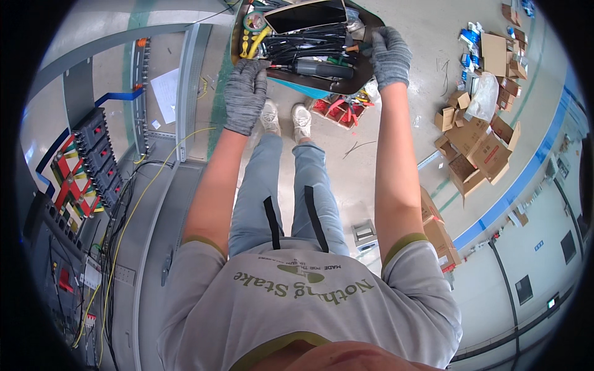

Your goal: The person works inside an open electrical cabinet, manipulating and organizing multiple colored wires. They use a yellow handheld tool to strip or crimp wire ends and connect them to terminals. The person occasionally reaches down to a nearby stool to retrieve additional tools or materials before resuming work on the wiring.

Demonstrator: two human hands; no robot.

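A dark, open tool bin (365,75) is held out at the top of the view. My left hand (246,93), in a grey knit glove, closes on its near left rim. The matching gloved right hand (391,57) grips the right side; part of its fingers is hidden by the edge. Inside lie a bundle of black cables (303,44), a yellow-handled tool (258,42), a roll of tape (254,21) and a thick black cylindrical tool (323,68). A dark flat panel (307,16) rests across the far end.
Below the bin, a compartmented tray (321,106) with red contents and pliers sits on the floor by my shoes. An open electrical cabinet frame (189,93) with breakers (99,154) and a loose yellow cable (137,195) stands left. Cardboard boxes (476,145) lie at right.
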